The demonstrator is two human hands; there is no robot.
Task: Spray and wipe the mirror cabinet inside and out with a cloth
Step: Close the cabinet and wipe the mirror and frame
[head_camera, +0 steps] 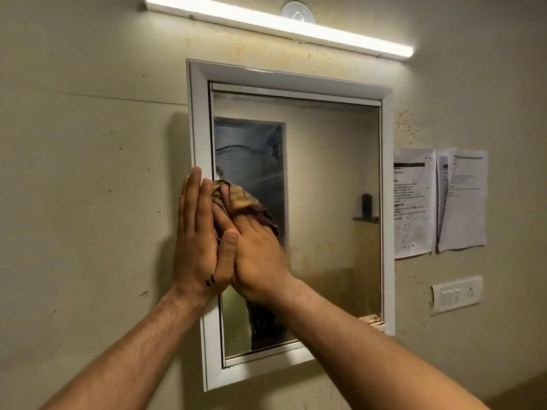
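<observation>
A stained beige wall (88,173) fills the view, speckled with dark spots. On it hangs the mirror cabinet (291,81), a white-framed box with its mirror (331,202) door shut; the glass is hazy and streaked, most of all down its left side. Above the cabinet a lit tube light (278,25) runs slantwise across the wall, with a round white fitting just above its middle. Right of the cabinet two printed papers (414,202) are stuck to the wall side by side, both spattered, and below them sits a white switch plate (457,294). Two bare forearms reach up from the near edge. The left hand (196,238) lies flat and open against the cabinet's left frame, fingers (194,184) straight and together, pointing up, holding nothing; a small dark mark shows near its wrist. The right hand (254,253) is just beside it, thumb touching the left hand's edge, and presses a crumpled brownish cloth (242,199) against the left part of the mirror; its fingers are curled over the cloth, which bunches out above and to the right of them. At the cabinet's lower right corner a small pale thing sits on the frame, too blurred to tell.
</observation>
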